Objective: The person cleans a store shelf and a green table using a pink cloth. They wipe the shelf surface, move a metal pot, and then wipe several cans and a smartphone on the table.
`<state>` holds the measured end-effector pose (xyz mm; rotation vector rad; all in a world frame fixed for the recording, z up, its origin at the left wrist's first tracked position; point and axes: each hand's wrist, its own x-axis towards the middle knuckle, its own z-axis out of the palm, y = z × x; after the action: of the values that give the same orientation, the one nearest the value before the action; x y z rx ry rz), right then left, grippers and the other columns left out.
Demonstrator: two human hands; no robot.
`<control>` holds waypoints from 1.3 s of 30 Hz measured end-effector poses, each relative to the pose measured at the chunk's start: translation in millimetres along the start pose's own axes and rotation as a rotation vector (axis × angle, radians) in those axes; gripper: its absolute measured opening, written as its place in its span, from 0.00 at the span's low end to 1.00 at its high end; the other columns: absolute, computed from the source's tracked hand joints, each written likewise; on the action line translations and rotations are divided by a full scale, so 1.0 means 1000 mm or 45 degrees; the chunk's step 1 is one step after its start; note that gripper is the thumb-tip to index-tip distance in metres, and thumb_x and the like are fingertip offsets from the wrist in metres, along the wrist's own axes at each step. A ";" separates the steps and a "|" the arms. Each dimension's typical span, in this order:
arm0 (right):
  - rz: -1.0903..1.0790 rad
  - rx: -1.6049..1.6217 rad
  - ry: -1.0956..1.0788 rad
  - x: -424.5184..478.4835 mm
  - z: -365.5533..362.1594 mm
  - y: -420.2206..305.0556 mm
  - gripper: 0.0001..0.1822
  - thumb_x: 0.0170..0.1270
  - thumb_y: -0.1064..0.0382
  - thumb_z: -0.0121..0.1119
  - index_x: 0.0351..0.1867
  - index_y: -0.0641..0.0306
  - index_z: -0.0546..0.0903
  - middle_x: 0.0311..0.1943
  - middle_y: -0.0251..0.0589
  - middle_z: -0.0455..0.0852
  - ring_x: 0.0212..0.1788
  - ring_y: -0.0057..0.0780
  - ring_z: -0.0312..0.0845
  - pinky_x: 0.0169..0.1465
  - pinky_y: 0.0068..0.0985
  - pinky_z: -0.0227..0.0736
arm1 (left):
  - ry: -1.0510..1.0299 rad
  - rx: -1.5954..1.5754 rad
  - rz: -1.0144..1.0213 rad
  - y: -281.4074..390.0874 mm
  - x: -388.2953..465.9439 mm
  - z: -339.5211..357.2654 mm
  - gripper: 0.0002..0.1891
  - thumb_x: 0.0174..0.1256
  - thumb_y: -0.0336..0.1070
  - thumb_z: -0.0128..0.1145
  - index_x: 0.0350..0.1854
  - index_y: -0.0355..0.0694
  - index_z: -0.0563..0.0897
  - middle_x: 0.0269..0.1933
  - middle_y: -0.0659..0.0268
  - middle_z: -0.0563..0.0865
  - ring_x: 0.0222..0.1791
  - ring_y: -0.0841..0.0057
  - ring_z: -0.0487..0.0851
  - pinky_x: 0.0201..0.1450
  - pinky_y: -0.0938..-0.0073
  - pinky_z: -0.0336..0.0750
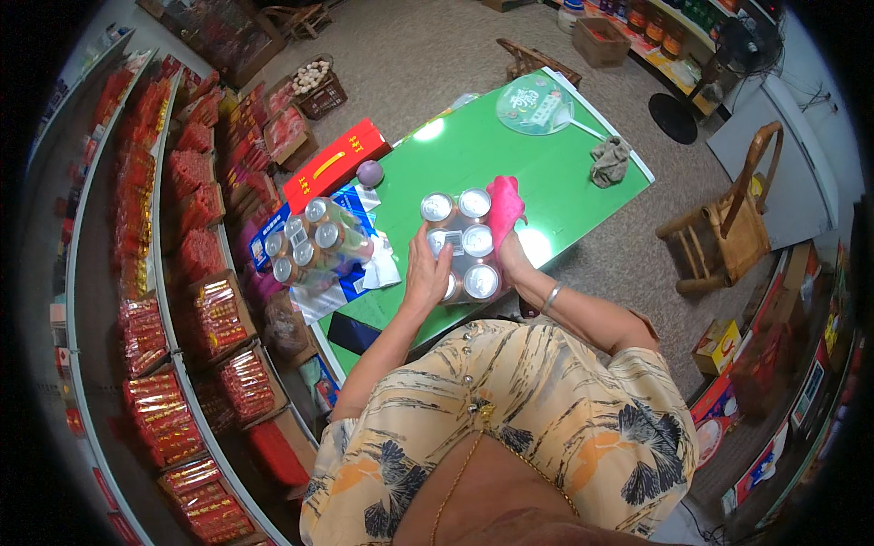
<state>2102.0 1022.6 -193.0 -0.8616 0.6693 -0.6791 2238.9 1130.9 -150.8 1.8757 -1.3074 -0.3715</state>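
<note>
A shrink-wrapped pack of several drink cans (477, 240) stands on the green table (430, 164) in front of me. My left hand (429, 266) rests on its left side, thumb on the top wrap. On its right side my right hand (511, 256) presses a pink cloth (506, 205) against the cans; its fingers are largely hidden under the cloth. Further left, a second wrapped pack of cans (305, 254) stands on blue and white packaging (355, 205), with a crumpled white tissue or cloth (382, 265) beside it.
A red carton (336, 164) and a purple ball-like object (370, 173) lie at the table's left. At the far right are a round hand fan (534, 104) and a grey rag (610, 162). A dark phone (353, 334) lies near the front edge. Shelves of red packages flank the left; a bamboo chair (724, 232) stands right.
</note>
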 end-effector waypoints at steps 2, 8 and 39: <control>0.089 -0.001 -0.004 -0.003 -0.007 0.008 0.27 0.71 0.43 0.42 0.57 0.63 0.69 0.48 0.42 0.77 0.44 0.27 0.79 0.47 0.30 0.77 | 0.008 -0.023 -0.024 0.002 0.000 -0.002 0.32 0.65 0.41 0.52 0.65 0.26 0.58 0.59 0.39 0.68 0.61 0.48 0.67 0.65 0.58 0.60; 0.360 0.063 0.037 -0.044 0.008 -0.005 0.31 0.72 0.40 0.36 0.63 0.62 0.64 0.54 0.43 0.74 0.52 0.29 0.76 0.50 0.32 0.76 | 0.017 -0.058 -0.062 0.000 -0.001 0.000 0.32 0.65 0.40 0.52 0.65 0.27 0.58 0.59 0.39 0.68 0.60 0.48 0.67 0.65 0.58 0.61; -0.295 -0.394 0.016 -0.004 -0.008 0.015 0.27 0.73 0.47 0.40 0.63 0.66 0.63 0.52 0.40 0.73 0.52 0.27 0.71 0.52 0.25 0.69 | 0.080 -0.093 -0.149 0.001 -0.007 0.005 0.31 0.65 0.40 0.53 0.66 0.30 0.58 0.59 0.42 0.67 0.61 0.49 0.67 0.65 0.57 0.61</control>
<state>2097.3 1029.6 -208.9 -1.2349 0.7025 -0.8009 2232.2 1134.4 -154.8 1.8919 -1.1311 -0.4122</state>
